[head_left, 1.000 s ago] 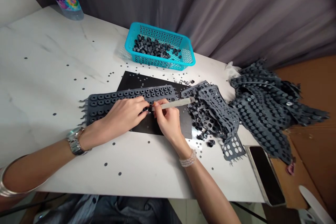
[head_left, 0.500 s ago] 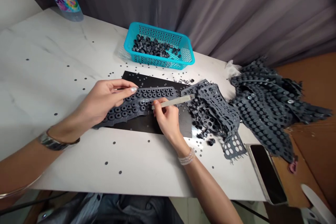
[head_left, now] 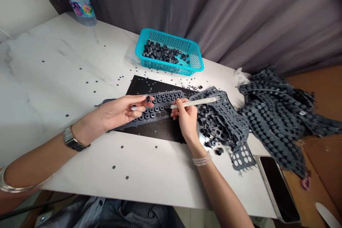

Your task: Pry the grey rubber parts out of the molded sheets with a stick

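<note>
Grey studded strip [head_left: 165, 99] lies partly under left grip [head_left: 121, 111], beside right grip [head_left: 187, 118]

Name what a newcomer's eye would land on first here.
First, the turquoise basket at the back of the white table, holding many dark pieces. Next, mid-table, the left hand pinching a small dark ring and the right hand gripping a pale stick, its tip by the grey studded sheet. Then the crumpled studded heap at the right.
</note>
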